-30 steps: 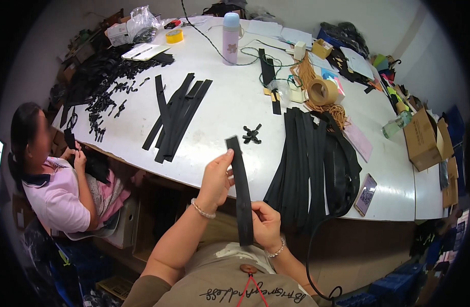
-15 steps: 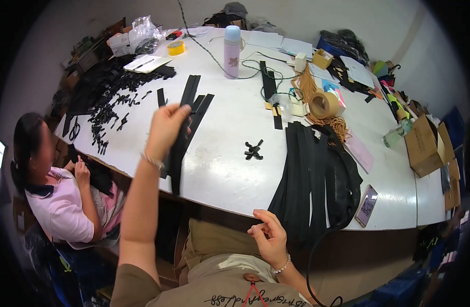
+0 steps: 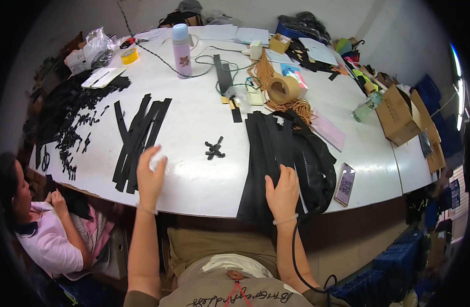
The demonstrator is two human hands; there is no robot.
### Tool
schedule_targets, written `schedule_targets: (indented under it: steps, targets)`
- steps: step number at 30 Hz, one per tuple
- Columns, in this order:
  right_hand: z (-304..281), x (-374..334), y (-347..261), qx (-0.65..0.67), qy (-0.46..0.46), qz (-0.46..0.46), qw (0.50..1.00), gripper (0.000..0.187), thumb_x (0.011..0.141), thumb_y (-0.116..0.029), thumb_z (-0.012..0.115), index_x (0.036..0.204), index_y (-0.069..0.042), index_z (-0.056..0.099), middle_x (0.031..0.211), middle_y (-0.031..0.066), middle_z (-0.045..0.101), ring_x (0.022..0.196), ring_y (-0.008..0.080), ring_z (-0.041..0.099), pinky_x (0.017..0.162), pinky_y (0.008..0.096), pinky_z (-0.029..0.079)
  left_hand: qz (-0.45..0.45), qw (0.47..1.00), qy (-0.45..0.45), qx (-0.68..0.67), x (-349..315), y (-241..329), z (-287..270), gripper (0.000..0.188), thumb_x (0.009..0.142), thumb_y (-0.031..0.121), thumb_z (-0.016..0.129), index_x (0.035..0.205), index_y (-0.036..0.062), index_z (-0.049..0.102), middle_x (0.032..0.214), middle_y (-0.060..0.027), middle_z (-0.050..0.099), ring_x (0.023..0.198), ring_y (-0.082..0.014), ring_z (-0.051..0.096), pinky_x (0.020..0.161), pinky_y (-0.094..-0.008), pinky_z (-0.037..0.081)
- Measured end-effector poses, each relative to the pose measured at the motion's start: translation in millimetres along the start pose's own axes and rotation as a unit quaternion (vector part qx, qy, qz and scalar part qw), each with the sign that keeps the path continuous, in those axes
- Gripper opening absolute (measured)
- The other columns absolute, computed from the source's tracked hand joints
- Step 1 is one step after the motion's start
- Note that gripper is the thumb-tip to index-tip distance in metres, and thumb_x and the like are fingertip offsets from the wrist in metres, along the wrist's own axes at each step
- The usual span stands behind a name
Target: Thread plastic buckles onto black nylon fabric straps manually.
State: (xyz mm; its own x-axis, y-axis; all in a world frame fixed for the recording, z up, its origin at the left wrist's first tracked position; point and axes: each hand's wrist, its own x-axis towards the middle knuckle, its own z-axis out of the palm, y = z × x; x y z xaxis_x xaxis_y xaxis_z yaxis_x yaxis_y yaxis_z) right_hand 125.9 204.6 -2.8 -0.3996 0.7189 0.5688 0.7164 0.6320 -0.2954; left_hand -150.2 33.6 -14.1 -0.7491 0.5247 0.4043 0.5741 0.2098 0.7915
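Beside black strips (image 3: 134, 138), the left hand (image 3: 150, 178) arches, fingers (image 3: 149, 152) apart; right hand (image 3: 283, 192) bent, hold unclear.

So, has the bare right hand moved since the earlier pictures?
Yes: the right hand moved forward, past the white table's edge, over the long flat black strips.

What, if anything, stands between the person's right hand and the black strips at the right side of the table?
Nothing visible: the right hand is over the lower part of the black strips. The black bag lies to their right, and the small black pieces lie to their left.
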Motion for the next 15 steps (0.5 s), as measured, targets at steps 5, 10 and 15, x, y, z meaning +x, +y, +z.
schedule_targets:
  steps: [5,10,15]
  targets:
    - [20.4,2.2,16.3,-0.008,-0.132,0.088,0.987,0.027,0.074,-0.015,0.067,0.095,0.001,0.063,0.087,0.0141,0.057,0.082,0.0312,0.058,0.069,0.0388,0.049,-0.087,0.982,-0.090,-0.139,-71.9,38.2,31.1,0.020,0.080,0.003,0.060,0.100,0.0019,0.063,0.104,-0.0108,0.063,0.097,-0.0203,0.058,0.085,-0.0288,0.044]
    - [18.9,-1.3,32.0,0.116,-0.050,0.088,0.988,0.016,0.081,-0.011,0.059,0.089,0.002,0.065,0.082,0.0138,0.059,0.074,0.0305,0.059,0.065,0.0382,0.048,-0.126,0.943,-0.177,-0.253,-92.4,67.3,63.2,0.018,0.082,0.006,0.061,0.099,0.0042,0.065,0.108,-0.0098,0.061,0.097,-0.0167,0.058,0.082,-0.0261,0.046]
    - [-9.4,-9.9,6.9,0.133,0.006,0.050,0.990,0.012,0.082,-0.006,0.056,0.089,0.001,0.062,0.082,0.0144,0.059,0.072,0.0309,0.059,0.062,0.0371,0.047,-0.260,0.801,-0.298,-0.449,-72.0,94.6,102.1,0.037,0.085,0.005,0.058,0.121,0.0002,0.051,0.114,-0.0111,0.057,0.100,-0.0159,0.057,0.086,-0.0267,0.046]
